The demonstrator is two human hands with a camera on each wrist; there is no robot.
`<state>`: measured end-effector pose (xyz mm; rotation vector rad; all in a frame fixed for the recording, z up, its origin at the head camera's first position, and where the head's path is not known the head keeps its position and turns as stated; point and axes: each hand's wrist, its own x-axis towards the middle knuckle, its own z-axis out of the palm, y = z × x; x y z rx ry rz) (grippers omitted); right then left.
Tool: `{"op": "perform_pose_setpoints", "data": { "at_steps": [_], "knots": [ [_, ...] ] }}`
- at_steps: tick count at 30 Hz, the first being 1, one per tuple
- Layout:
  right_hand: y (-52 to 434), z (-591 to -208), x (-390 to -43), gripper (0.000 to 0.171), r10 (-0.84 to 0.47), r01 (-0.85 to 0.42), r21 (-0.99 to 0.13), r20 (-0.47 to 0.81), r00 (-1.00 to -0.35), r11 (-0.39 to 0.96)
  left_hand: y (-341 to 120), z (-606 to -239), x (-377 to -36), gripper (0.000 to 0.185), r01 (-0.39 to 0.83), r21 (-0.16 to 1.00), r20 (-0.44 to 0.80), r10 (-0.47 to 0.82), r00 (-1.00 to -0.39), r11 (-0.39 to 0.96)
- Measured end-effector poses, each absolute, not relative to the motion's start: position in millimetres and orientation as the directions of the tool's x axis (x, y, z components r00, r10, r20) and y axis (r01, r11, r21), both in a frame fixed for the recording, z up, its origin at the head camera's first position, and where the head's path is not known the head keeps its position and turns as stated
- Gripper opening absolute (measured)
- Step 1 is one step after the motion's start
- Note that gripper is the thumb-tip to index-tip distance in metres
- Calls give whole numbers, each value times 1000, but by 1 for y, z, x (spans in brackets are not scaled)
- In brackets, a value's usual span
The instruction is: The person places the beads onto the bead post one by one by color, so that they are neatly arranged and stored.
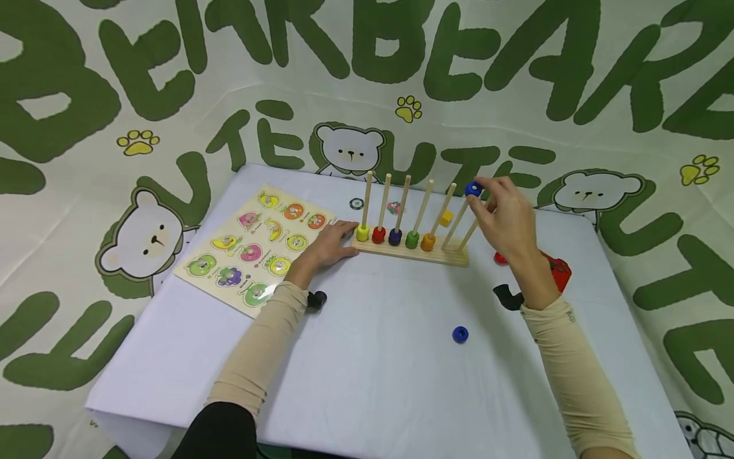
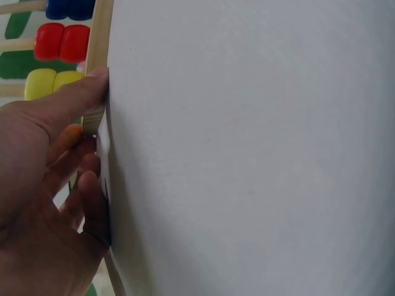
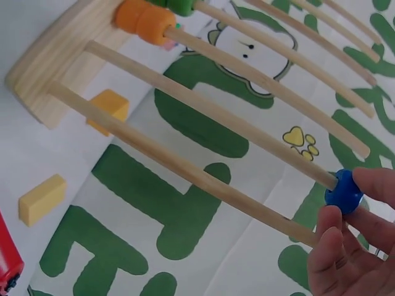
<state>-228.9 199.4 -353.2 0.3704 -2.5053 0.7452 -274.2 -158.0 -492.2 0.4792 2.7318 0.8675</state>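
Our right hand (image 1: pixel 507 220) pinches a small round blue wooden bead (image 1: pixel 473 189) between thumb and fingertips (image 3: pixel 333 243), holding it at the tip of the sixth thin wooden peg (image 3: pixel 210 114) of the pale wooden peg rack (image 1: pixel 418 250); the right wrist view shows the bead touching that peg's end, with the seventh peg (image 3: pixel 179 168) running just beside it and bare. Our left hand (image 1: pixel 329 245) lies at nine o'clock of the rack, fingers fairly straight and relaxed, the thumb (image 2: pixel 68 102) pressed against the rack's end and the palm down on the white tabletop (image 1: pixel 373 357). On the rack's first five pegs sit a yellow bead (image 1: pixel 362 233), a red bead (image 1: pixel 378 235), a dark blue bead (image 1: pixel 395 237), a green bead (image 1: pixel 411 240) and an orange bead (image 1: pixel 427 242), each down at the base. A second loose blue bead (image 1: pixel 460 334) lies on the table at about six o'clock of the rack, well apart from both hands. A yellow wooden block (image 1: pixel 446 218) rests behind the rack, and a red toy (image 1: pixel 559 271) lies at four o'clock of it, beside our right wrist. At nine o'clock of our left hand, just beside it, lies a flat wooden fruit puzzle board (image 1: pixel 255 248). A green-lettered bear-print cloth (image 1: pixel 143 83) hangs around the table.
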Motion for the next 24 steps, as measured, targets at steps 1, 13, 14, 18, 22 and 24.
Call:
{"op": "perform_pose_setpoints", "data": {
  "at_steps": [1, 13, 14, 18, 22, 24],
  "knots": [
    [199, -354, -229, 37, -112, -381, -435, 527, -843, 816, -158, -492, -274, 72, 235, 592, -124, 376, -919, 771],
    [212, -362, -210, 43, -73, -440, -472, 614, -786, 764, -156, -494, -275, 73, 252, 588, -110, 385, -916, 769],
    [213, -363, -206, 41, -72, -445, -468, 623, -779, 764, -156, -494, -275, 73, 251, 588, -112, 385, -916, 769],
    [221, -369, -182, 30, -117, -429, -450, 572, -812, 783, -156, -492, -275, 74, 240, 593, -117, 377, -919, 769],
    [229, -380, -157, 21, -269, -371, -393, 291, -918, 842, -157, -492, -276, 74, 237, 597, -118, 376, -919, 766],
    [232, -389, -147, 24, -349, -346, -365, 62, -935, 864, -157, -493, -276, 74, 237, 598, -117, 376, -919, 765]
  ]
}}
